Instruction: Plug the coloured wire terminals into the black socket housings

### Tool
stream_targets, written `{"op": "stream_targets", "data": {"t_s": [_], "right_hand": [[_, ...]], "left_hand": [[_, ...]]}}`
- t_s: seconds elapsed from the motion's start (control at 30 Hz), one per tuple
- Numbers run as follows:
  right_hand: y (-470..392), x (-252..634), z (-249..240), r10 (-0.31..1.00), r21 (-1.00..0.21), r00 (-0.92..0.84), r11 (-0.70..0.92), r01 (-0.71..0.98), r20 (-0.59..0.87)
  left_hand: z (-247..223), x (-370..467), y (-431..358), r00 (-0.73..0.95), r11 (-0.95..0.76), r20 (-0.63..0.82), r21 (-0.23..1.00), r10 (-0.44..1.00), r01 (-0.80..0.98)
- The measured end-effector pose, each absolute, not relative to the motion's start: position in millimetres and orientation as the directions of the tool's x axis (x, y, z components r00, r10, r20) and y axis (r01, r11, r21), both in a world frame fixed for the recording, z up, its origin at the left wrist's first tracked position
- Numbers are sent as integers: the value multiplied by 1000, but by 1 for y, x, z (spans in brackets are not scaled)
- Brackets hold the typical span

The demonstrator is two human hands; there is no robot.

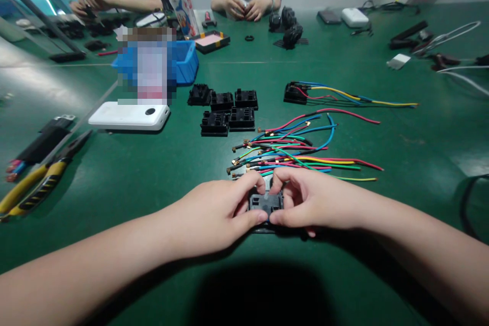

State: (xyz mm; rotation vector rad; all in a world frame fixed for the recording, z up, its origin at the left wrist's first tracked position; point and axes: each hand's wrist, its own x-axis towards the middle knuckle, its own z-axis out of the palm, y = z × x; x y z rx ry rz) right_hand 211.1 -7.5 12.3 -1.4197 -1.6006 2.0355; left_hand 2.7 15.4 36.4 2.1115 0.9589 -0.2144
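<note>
Between my two hands is a black plastic socket housing, low over the green table. My left hand grips its left side, thumb on the near edge and index finger bent over the far edge. On the right side, my right hand pinches it the same way, with the thumb near the other thumb. Just beyond my fingers lies a bundle of coloured wires with small brass terminals at their left ends. Several more black housings stand grouped behind, to the left. The underside of the held housing is hidden.
Yellow-handled pliers and a white power bank lie at left, before a blue bin. A wired black housing rests beyond the wires. Two people sit across the table, one person's hands at the far edge.
</note>
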Motion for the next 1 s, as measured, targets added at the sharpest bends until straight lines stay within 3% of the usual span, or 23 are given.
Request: {"op": "stream_targets", "data": {"t_s": [0.27, 1.0], "right_hand": [[-5, 216, 16, 616, -829, -560, -348, 438, -555], [-6, 215, 19, 628, -827, -548, -333, 452, -553]], "left_hand": [[32, 2, 13, 754, -553, -348, 522, 557, 650], [36, 3, 14, 776, -589, -320, 514, 544, 624]]}}
